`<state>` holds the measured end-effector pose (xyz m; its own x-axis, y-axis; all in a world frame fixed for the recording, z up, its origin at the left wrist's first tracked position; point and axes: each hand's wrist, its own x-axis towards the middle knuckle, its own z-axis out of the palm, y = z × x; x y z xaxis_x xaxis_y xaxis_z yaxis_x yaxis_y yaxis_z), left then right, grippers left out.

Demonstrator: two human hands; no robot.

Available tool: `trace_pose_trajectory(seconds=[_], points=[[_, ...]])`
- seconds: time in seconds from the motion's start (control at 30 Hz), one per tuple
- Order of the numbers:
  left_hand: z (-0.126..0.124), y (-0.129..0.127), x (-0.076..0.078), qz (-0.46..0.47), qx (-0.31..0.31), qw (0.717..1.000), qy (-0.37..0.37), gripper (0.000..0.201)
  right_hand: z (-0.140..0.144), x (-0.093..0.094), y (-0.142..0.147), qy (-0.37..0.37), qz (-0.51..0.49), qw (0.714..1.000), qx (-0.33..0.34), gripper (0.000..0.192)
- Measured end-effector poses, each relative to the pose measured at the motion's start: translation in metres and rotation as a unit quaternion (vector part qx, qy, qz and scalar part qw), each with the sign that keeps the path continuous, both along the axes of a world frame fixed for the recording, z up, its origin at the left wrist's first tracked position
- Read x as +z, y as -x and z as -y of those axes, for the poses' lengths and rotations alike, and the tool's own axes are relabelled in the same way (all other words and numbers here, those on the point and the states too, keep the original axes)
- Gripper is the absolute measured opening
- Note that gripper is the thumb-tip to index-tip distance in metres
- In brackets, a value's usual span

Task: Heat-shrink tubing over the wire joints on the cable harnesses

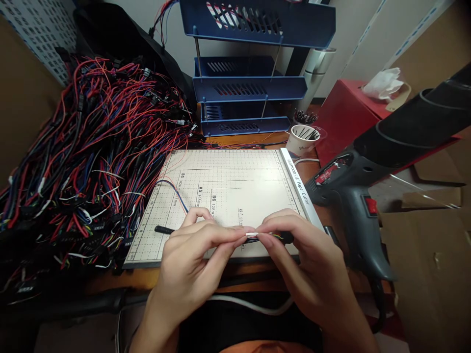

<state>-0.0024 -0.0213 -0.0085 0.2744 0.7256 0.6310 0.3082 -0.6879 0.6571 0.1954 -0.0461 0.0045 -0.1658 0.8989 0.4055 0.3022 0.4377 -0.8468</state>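
Note:
My left hand (195, 255) and my right hand (305, 260) meet over the near edge of a paper cutter board (235, 191). Together they pinch a thin wire (253, 235) with a short white piece at the fingertips. A black connector (286, 238) sticks out by my right fingers. Another black plug end (162, 229) lies on the board left of my left hand, with red and blue leads (172, 189) curving away from it.
A big heap of red, blue and black wire harnesses (84, 147) fills the left side. A blue stacked tray rack (250, 83) stands behind the board. A white cup of small parts (303, 137), a heat gun (353, 196) and a red box (346, 113) are at right.

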Motion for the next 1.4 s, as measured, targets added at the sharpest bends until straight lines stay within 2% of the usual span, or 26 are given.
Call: trace_pose_trajectory(seconds=[0.17,0.43,0.6,0.97,1.23,1.4], points=[[-0.0006,-0.0024,0.0053,-0.007,0.005,1.0,0.003,0.022,0.0004,-0.0013,0.0,-0.006,0.001,1.0,0.0,0.014],[-0.0011,-0.0038,0.006,-0.005,0.029,0.999,-0.021,0.024,-0.0004,-0.0016,0.0021,-0.028,0.014,0.999,-0.018,0.015],[-0.0002,-0.0011,0.004,-0.016,0.027,0.999,-0.026,0.026,-0.0002,-0.002,0.0031,-0.04,0.021,0.999,-0.027,0.015],[-0.001,0.0011,0.0047,-0.019,0.006,1.0,-0.014,0.025,-0.0024,0.0009,0.0072,-0.123,0.081,0.988,-0.053,0.016],[0.0001,0.0,0.0047,-0.034,0.003,0.999,-0.019,0.021,-0.0025,-0.0019,0.0034,-0.138,0.097,0.983,-0.073,0.016],[-0.0012,-0.0024,0.0056,-0.047,-0.007,0.999,-0.017,0.018,-0.0018,0.0001,0.0013,-0.149,0.094,0.983,-0.058,0.019]])
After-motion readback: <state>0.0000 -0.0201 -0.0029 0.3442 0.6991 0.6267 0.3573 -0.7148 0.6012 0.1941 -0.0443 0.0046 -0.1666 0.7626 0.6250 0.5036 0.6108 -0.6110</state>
